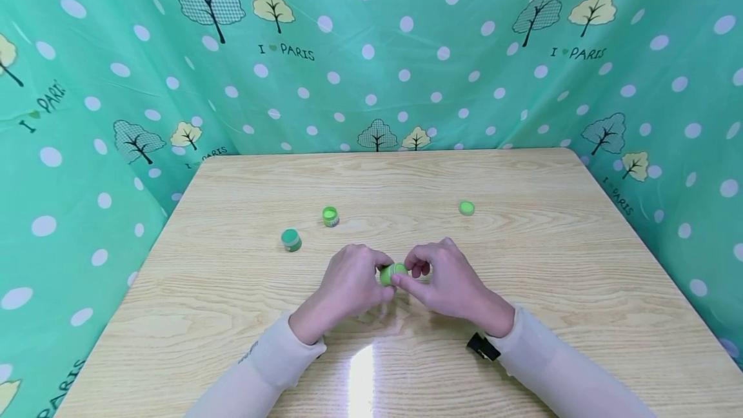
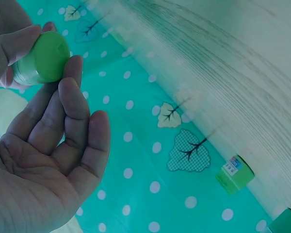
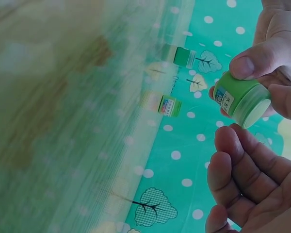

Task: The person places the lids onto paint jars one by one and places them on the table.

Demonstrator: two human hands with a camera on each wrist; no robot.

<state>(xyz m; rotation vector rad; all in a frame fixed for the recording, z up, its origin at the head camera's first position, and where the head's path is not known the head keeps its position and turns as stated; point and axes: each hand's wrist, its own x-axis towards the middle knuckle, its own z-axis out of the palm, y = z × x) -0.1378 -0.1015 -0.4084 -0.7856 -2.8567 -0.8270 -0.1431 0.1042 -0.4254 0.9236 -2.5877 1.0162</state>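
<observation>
A small light-green jar (image 1: pixel 387 275) lies on its side between the two hands, its lidded end toward the right. The left hand (image 1: pixel 351 280) grips its base between thumb and fingers; in the left wrist view the green base (image 2: pixel 52 57) faces out, and the other fingers of that hand (image 2: pixel 53 145) are loosely bent. The right hand (image 1: pixel 445 279) has its thumb at the lid; in the right wrist view the jar (image 3: pixel 237 94) shows a white label and a pale lid (image 3: pixel 256 112), with the right hand's fingers (image 3: pixel 252 170) bent just below.
An uncovered light-green jar (image 1: pixel 330 217) and a dark-green jar (image 1: pixel 291 240) stand on the wooden table (image 1: pixel 244 192) at the left. A light-green lid (image 1: pixel 467 208) lies at the back right. A green patterned curtain (image 1: pixel 406 50) surrounds the table.
</observation>
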